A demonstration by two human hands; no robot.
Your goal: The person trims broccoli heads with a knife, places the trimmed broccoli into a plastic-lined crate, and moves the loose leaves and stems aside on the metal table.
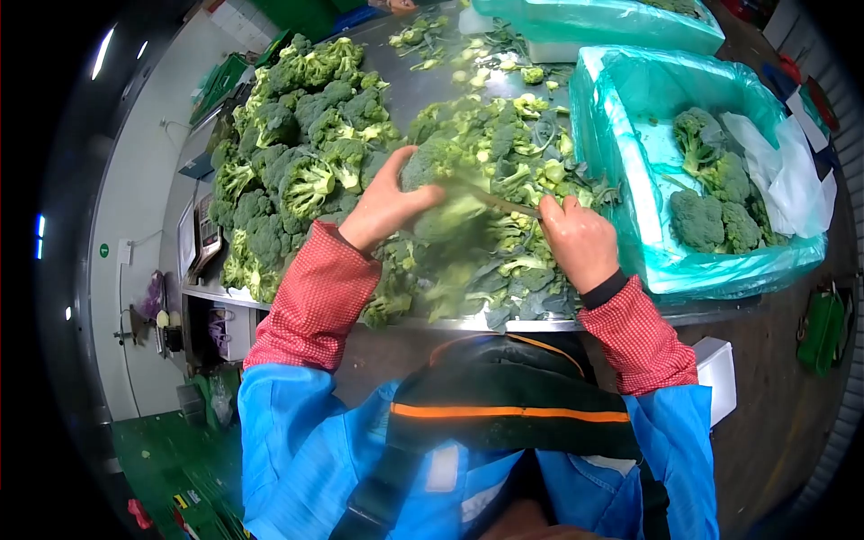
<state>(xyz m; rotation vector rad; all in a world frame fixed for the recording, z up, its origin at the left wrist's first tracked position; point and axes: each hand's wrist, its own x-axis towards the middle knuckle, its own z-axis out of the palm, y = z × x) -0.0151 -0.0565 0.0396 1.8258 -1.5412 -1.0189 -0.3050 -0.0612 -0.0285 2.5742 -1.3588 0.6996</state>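
Note:
My left hand (393, 200) is closed around a broccoli head (434, 164), thumb on the near side and fingers behind it. In my right hand (579, 236) is a knife (504, 204), its blade pointing left toward the broccoli and partly smeared by motion. Below both hands lies a heap of cut broccoli stalks and leaves (531, 261). A large pile of whole broccoli heads (297, 135) covers the table to the left of my left hand.
Right of my right hand stands a crate lined with green plastic (621, 153), holding several broccoli heads (720, 220) and a white plastic bag (792, 171). Another lined container (612, 27) is at the back. The metal table (414, 85) bears loose trimmings. A scale (205, 229) sits at the left edge.

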